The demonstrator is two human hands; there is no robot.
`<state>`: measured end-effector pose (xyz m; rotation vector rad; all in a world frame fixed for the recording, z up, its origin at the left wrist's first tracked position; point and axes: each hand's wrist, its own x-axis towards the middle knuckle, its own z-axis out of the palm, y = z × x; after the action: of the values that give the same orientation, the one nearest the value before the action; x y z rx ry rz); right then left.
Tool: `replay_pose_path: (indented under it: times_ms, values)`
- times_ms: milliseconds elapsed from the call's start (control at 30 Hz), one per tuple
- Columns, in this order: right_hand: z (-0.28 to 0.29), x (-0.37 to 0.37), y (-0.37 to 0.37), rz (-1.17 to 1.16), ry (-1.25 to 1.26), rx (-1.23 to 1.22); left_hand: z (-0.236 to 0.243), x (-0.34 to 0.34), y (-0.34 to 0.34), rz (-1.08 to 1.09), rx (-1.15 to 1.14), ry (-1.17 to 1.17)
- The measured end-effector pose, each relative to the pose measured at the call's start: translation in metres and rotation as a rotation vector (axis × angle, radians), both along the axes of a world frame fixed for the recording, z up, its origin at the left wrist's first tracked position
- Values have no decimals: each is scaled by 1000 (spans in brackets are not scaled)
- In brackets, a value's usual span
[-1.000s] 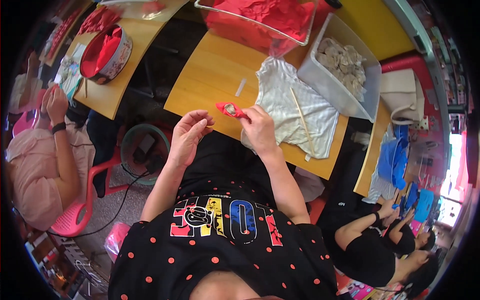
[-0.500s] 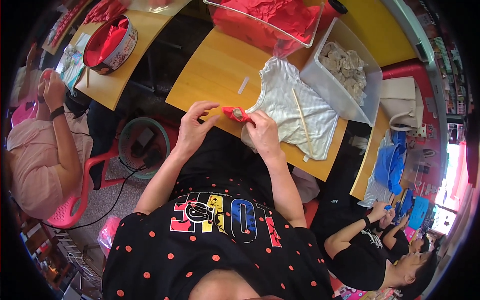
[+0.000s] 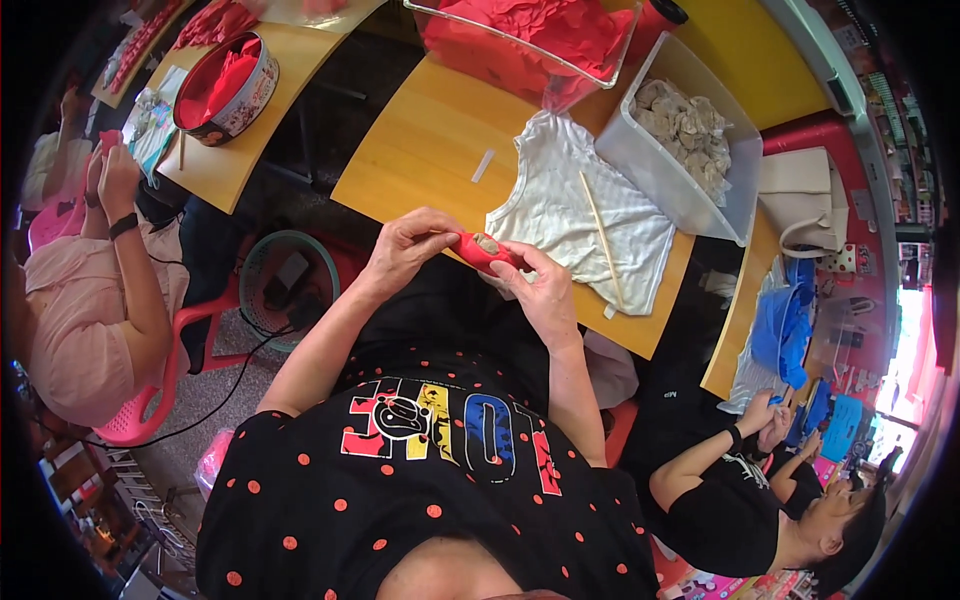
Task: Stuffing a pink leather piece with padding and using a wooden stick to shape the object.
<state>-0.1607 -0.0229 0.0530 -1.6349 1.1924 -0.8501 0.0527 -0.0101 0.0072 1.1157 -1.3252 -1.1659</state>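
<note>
Between my two hands, over the table's near edge, is a small red piece of thin material [image 3: 468, 255] with a beige-grey lump [image 3: 486, 243] showing in its opening. My left hand [image 3: 408, 250] pinches its left end between thumb and fingertips. Its right end is gripped by my right hand [image 3: 545, 295], thumb on the near side. Just beyond lies a white sleeveless shirt [image 3: 560, 190], spread flat on the wooden table [image 3: 400, 150]. A thin wooden stick [image 3: 600, 235] rests on the shirt.
Across the far side stand a clear bin of red pieces [image 3: 520, 40] and a translucent bin [image 3: 630, 150] of beige-grey lumps. A small white strip [image 3: 483, 165] lies on the table. A round tin [image 3: 225, 120] holds red pieces at left. Co-workers sit on both sides.
My left hand has moved right and closed on the red piece's left end. The piece has come slightly nearer and turned, and my right hand has shifted right and nearer.
</note>
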Motion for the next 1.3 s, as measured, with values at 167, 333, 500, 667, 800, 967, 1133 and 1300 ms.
replay_pose_path:
  times_ms: [167, 333, 500, 667, 800, 967, 1133, 1300]
  values:
    - [2, -5, 9, -70, 194, -351, 3, -18, 4, -97, 222, 596]
    - [14, -1, 16, -140, 174, -541, 5, -43, 12, -77, 305, 1077]
    - [11, -1, 19, -140, 166, -480, 3, -59, 18, -193, 491, 1226]
    - [19, 1, 18, -75, 385, -589, 2, -55, 15, -119, 473, 1129]
    - [16, -1, 17, -61, 465, -603, -1, -54, 16, -86, 470, 1059]
    - [9, -4, 16, 23, 369, -547, 1, -53, 19, -134, 528, 1006]
    - [10, 1, 21, -98, 329, -496, -4, -55, 19, -117, 537, 1042]
    - [2, 0, 23, -82, 413, -574, 3, -54, 16, -108, 521, 1000]
